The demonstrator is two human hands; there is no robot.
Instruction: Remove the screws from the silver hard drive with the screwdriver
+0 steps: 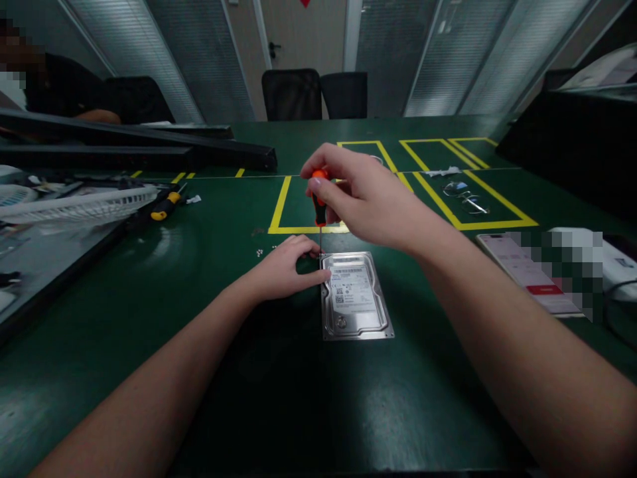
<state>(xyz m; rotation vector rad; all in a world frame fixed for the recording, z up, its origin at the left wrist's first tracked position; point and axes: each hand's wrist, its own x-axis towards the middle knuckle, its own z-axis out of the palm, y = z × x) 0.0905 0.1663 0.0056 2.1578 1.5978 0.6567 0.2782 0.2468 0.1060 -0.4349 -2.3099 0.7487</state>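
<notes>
A silver hard drive (355,296) lies flat on the green table, label up. My right hand (358,192) is closed around the orange and black handle of a small screwdriver (319,199), held upright with its thin shaft pointing down at the drive's far left corner. My left hand (281,269) rests on the table against the drive's left edge, fingers curled, thumb and forefinger pinching at that same corner near the screwdriver tip. What the pinch holds, if anything, is too small to see.
Several tiny screws (259,251) lie left of the drive. A yellow-handled tool (166,206) and a white fan grille (74,204) sit at left beside black bars (149,149). Glasses (465,196), a phone (527,272), another person (60,86) and chairs (313,93) are farther off.
</notes>
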